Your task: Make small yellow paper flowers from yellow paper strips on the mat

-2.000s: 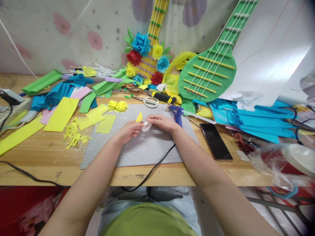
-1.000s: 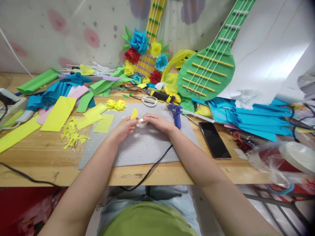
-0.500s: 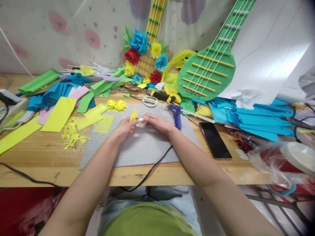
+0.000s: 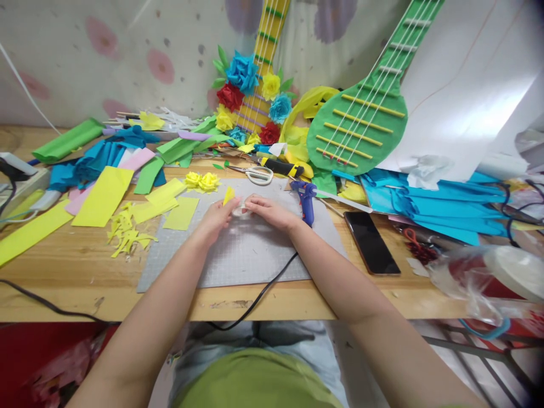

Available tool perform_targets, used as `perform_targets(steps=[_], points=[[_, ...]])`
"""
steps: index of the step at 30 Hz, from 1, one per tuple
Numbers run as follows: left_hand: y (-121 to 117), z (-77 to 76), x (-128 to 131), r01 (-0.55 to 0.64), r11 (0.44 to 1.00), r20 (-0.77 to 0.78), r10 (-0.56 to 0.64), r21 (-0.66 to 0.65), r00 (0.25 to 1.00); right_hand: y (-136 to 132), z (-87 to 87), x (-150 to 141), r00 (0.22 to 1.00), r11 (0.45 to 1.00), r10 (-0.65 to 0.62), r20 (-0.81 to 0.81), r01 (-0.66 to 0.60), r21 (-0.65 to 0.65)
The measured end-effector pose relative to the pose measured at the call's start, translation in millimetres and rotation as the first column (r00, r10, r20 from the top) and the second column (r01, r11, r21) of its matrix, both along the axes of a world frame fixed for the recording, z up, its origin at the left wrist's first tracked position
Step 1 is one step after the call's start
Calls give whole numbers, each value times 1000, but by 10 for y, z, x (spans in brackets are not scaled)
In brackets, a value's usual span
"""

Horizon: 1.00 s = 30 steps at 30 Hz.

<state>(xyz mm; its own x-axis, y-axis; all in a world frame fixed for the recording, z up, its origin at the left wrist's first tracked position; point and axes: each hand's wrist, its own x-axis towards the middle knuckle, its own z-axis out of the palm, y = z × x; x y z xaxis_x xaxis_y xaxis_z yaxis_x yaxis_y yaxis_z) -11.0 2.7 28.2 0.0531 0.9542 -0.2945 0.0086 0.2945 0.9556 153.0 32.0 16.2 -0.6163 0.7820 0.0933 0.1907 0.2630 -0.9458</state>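
Over the grey cutting mat, my left hand is closed on a small yellow crepe paper piece, which sticks up above the fingers. My right hand is closed on a small clear roll of tape between the two hands; its far edge is partly hidden by the fingertips. Two yellow paper flowers lie just beyond my left hand. Cut yellow paper rectangles are to its left. A blue glue gun rests to the right of my right hand.
Scissors and a black-and-yellow cutter lie behind the mat. Yellow scraps are at left, a phone at right. A green paper lute and a flowered yellow one lean at the back. A black cord crosses the front edge.
Both hands stay close together over the mat. The tape roll has shifted and tilted slightly, and the yellow piece has turned a little in my left fingers.
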Motion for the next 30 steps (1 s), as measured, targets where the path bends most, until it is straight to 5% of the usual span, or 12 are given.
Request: perform_targets(steps=[7, 10, 17, 30], points=[[57, -97, -14, -301, 915, -102, 338, 268, 936, 21, -35, -33, 970, 959, -234, 67, 219, 179], [66, -188, -9, -223, 886, -233, 336, 406, 913, 37, -84, -59, 938, 911, -331, 104, 289, 293], [53, -285, 7, 5, 893, -495, 244, 449, 834, -31, -83, -110, 828, 778, -475, 299, 237, 581], [-17, -119, 50, 154, 926, -827, 223, 346, 515, -70, -54, -119, 746, 760, -482, 460, 94, 644]])
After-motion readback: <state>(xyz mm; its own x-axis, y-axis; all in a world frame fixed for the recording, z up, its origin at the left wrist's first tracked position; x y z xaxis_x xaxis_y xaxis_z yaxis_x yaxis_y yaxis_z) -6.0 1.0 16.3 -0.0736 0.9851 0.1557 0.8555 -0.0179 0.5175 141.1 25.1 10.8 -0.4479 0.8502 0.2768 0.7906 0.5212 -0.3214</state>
